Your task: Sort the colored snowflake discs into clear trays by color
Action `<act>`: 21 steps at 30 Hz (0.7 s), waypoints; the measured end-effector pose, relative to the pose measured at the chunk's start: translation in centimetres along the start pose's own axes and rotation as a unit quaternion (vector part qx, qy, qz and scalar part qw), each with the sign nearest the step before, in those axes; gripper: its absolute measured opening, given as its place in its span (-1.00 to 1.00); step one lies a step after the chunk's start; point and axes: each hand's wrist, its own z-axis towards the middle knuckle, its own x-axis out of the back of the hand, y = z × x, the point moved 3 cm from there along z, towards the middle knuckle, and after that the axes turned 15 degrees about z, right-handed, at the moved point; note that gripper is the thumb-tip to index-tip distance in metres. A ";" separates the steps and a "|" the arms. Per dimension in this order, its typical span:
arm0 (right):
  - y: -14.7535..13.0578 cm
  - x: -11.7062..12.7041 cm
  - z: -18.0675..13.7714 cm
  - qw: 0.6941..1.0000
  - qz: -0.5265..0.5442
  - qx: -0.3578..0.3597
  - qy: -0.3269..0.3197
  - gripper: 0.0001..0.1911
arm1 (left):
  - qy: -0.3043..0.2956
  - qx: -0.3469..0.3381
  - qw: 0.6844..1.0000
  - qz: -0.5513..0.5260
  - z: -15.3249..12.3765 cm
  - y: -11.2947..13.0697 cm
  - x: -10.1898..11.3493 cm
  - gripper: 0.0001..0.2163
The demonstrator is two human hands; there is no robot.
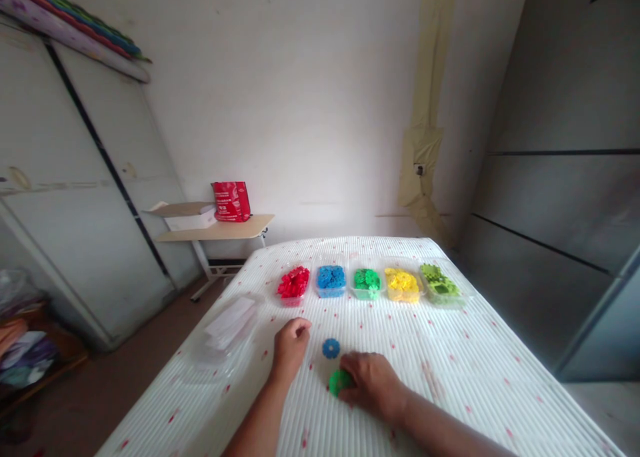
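Observation:
My right hand point(373, 384) is closed on the edge of a green notched plastic disc point(341, 382), holding it at or just above the white ribbed cloth. Just beyond that disc, a blue notched disc point(331, 348) with a small centre hole lies flat by itself. To the left, my left hand point(291, 345) is curled into a loose fist, and no object shows in it. Across the table stand clear tubs of similar pieces: red point(294, 282), blue point(331, 278), green point(367, 281), yellow point(403, 284) and light green point(440, 284).
A clear plastic container point(227, 334) with whitish pieces, perhaps lids, sits on the table's left side. Behind it, a small side table point(235, 228) bears a white box point(190, 218) and a red bag point(231, 202). Cabinets flank the table on both sides.

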 end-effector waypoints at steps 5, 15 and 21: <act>0.6 3.3 0.7 0.983 0.177 -0.020 -0.047 -0.86 | 0.004 -0.010 1.000 -0.007 0.1 -0.1 -0.1 -0.83; 4.3 11.9 4.7 0.965 0.190 -0.087 0.161 -0.66 | -0.021 -0.020 1.000 0.007 -0.1 0.0 -0.6 -0.82; 5.9 9.1 1.7 0.969 0.118 -0.092 0.198 -0.83 | -0.097 -0.090 0.988 0.075 -1.2 2.1 -0.1 -0.80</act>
